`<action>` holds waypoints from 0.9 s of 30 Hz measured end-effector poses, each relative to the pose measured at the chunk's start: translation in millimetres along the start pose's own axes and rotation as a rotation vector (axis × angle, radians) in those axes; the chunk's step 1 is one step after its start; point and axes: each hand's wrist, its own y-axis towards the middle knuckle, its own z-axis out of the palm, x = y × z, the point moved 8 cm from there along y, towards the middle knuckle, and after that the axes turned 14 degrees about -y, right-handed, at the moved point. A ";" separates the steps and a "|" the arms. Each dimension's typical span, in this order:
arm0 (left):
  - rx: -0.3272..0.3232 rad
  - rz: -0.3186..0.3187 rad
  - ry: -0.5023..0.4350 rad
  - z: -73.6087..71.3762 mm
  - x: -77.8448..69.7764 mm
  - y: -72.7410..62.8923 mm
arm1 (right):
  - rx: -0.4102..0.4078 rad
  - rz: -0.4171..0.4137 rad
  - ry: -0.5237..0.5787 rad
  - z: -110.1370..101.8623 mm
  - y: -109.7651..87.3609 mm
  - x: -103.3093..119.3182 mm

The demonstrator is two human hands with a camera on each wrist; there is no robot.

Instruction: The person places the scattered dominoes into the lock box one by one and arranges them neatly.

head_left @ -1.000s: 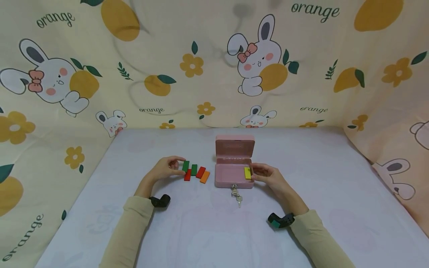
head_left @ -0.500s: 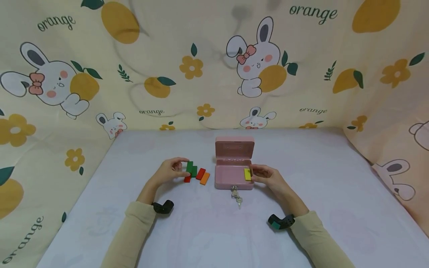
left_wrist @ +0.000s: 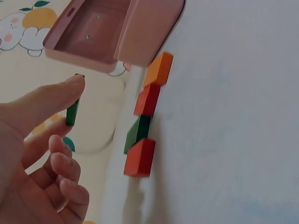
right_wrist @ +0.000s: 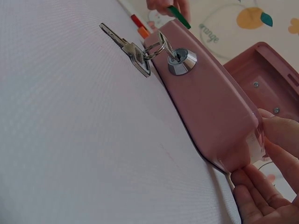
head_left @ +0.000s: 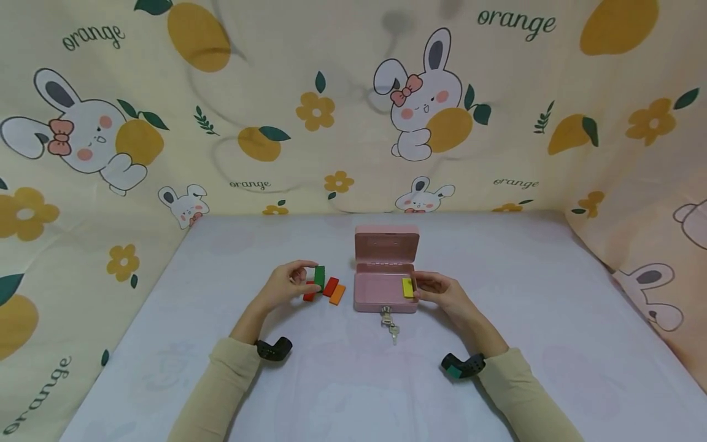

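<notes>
My left hand pinches a green block between thumb and forefinger. It is held above a row of blocks left of the pink cash box. In the left wrist view that row has an orange block, a red block, another green block and a second red block. The box has its lid raised. My right hand grips the box's right side, thumb at the rim and fingers against the outer wall. A yellow block lies inside the box near that side.
Two keys on a ring hang at the lock on the box's front, one in the keyhole. The white tabletop ends at a patterned cloth backdrop behind and at both sides.
My left hand has moved right with the green block, from the row's left end to over the other green block, now hidden in the head view. My right hand stays at the box.
</notes>
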 end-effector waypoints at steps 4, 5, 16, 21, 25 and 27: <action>-0.007 -0.013 0.019 5.3 -2.9 -0.6 | -0.005 0.003 0.005 -0.4 -0.7 -0.5; -0.010 -0.019 0.024 6.2 -3.6 -1.1 | -0.006 0.006 0.006 -0.4 -0.7 -0.8; -0.012 -0.021 0.023 12.9 -11.9 -3.5 | -0.005 0.007 -0.002 -0.5 -1.4 1.3; -0.012 -0.022 0.021 15.6 -15.6 -4.4 | -0.001 0.007 0.002 -0.4 -1.0 -0.3; -0.017 -0.028 0.018 16.8 -17.5 -3.4 | -0.003 0.013 0.005 -0.5 -0.1 -2.5; -0.018 -0.023 0.017 17.5 -19.2 -3.1 | -0.003 0.017 0.003 -0.6 0.0 -3.1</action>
